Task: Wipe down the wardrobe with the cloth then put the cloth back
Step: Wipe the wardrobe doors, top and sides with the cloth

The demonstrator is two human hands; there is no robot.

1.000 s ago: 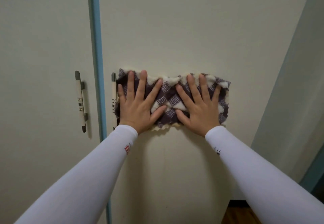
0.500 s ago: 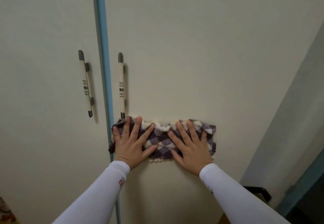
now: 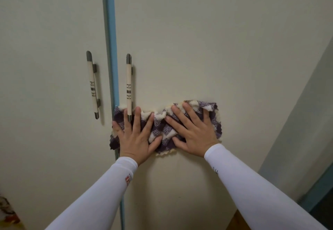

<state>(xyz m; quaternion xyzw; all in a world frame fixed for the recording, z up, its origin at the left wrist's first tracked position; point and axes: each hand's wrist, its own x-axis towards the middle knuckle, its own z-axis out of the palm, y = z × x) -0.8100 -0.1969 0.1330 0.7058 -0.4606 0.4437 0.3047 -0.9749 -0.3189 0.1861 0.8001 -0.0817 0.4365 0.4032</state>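
My left hand [image 3: 137, 138] and right hand [image 3: 194, 134] lie flat on the cloth [image 3: 161, 128]. They press it on the right door [image 3: 198, 49] of the wardrobe, at the door's left edge. The left end of the cloth lies over the blue strip [image 3: 110, 49] between the doors. Its top left corner sits behind the bottom of the handle [image 3: 128, 85].

Neither grip pinches anything. All the fingers are spread wide and push into the door.

I think I am in the middle of the wiping, and the cloth is not yet put back. To wipe well, I should push evenly with both palms so the cloth slides. It is bunched in the middle, so I should pull my hands a little apart to smooth it. I should also steer my left fingers past the handle so they don't catch on it.
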